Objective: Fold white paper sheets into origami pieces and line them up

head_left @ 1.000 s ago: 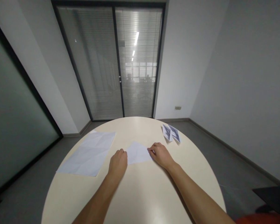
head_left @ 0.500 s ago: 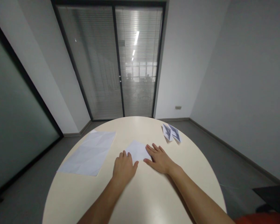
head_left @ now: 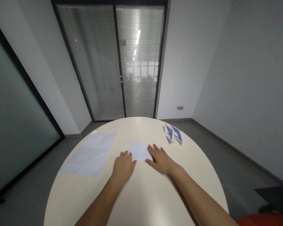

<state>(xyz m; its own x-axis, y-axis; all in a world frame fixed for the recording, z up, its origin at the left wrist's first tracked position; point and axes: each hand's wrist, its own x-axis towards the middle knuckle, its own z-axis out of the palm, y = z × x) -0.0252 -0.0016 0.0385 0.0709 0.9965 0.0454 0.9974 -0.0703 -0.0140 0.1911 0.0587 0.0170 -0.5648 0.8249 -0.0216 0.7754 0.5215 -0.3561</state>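
Observation:
A small folded sheet of white paper (head_left: pixel 138 151) lies flat on the table between my two hands. My left hand (head_left: pixel 123 166) rests at its left edge, thumb out to the side and fingers slightly bent, partly covering that edge. On the paper's right edge my right hand (head_left: pixel 159 159) lies flat with its fingers spread. Neither hand grips anything. What lies beneath the palms is hidden.
A large creased white sheet (head_left: pixel 89 153) lies on the left of the round table (head_left: pixel 141 197). Folded papers with dark printing (head_left: pixel 173 134) stand near the far right edge. Beyond the table is a glass door with blinds (head_left: pixel 141 94).
My left hand has shifted slightly to the left, its thumb drawing back from the folded paper. My right hand stays almost where it was.

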